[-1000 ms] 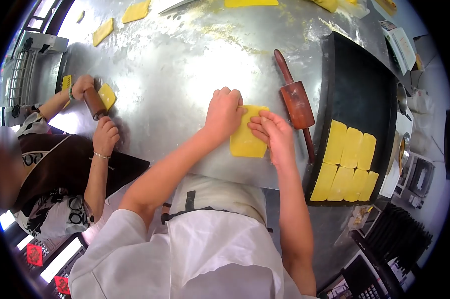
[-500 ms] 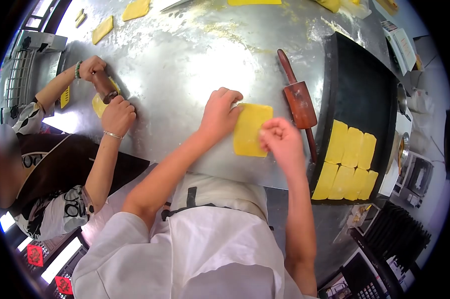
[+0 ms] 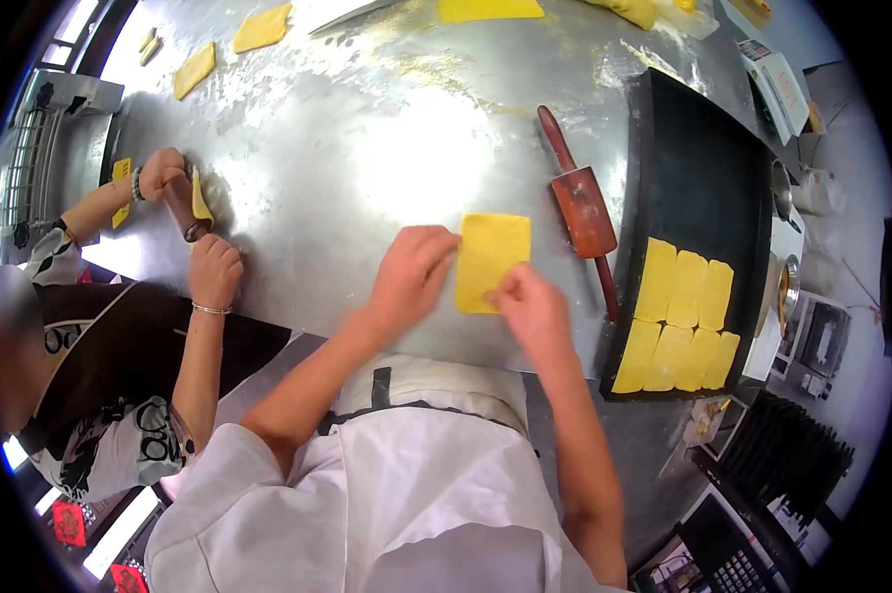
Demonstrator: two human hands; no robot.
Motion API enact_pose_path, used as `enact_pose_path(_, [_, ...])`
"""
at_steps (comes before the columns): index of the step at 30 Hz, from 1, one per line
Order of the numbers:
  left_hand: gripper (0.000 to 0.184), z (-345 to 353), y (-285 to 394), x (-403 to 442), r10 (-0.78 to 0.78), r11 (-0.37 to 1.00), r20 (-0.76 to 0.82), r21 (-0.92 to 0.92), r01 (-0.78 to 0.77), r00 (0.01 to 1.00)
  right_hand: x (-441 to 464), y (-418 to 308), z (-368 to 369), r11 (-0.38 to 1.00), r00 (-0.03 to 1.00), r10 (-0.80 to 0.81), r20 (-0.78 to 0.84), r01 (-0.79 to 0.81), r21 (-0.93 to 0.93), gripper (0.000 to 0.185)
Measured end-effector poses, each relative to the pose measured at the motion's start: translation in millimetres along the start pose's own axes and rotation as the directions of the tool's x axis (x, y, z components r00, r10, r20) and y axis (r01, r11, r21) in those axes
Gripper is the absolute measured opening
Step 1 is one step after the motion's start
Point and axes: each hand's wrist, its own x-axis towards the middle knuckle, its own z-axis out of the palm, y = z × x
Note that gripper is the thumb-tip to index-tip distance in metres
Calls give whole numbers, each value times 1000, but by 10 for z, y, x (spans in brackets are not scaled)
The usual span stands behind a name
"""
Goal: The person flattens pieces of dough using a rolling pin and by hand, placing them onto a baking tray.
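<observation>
A yellow rectangular dough sheet (image 3: 492,242) lies flat on the metal table in front of me. My left hand (image 3: 411,277) is at its left edge, with loosely bent fingers and the fingertips next to the dough; whether they touch it is hard to tell. At the lower right of the sheet, my right hand (image 3: 535,311) has thumb and fingers pinched together on the dough's edge. To the right lies a red-brown wooden rolling pin (image 3: 584,211), touched by neither hand.
A black baking tray (image 3: 703,168) on the right holds several yellow dough pieces (image 3: 675,356) in two rows. At left, a co-worker's hands (image 3: 215,272) hold another rolling pin (image 3: 181,206) over dough. More dough pieces (image 3: 262,28) lie at the far edge, near scattered flour.
My left hand has slid down and left from the sheet's upper-left corner. My right hand has moved down and left onto the lower right of the dough. The co-worker's rolling pin has shifted.
</observation>
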Motion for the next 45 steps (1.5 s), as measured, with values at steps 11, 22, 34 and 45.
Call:
enact_pose_path(11, [47, 43, 117, -356, 157, 988, 134, -16, -156, 978, -82, 224, -113, 985, 996, 85, -7, -85, -149, 43])
enact_pose_path(22, [33, 309, 338, 852, -120, 924, 337, 383, -19, 934, -446, 458, -384, 930, 982, 174, -68, -141, 338, 17])
enact_pose_path(34, [24, -3, 636, 960, 94, 992, 673, -2, -124, 733, -694, 676, -411, 744, 979, 161, -128, -35, 667, 38])
enact_pose_path(45, [18, 636, 2450, 1731, 154, 960, 743, -267, 77, 652, -683, 1278, -1133, 164, 999, 42, 29, -36, 986, 61])
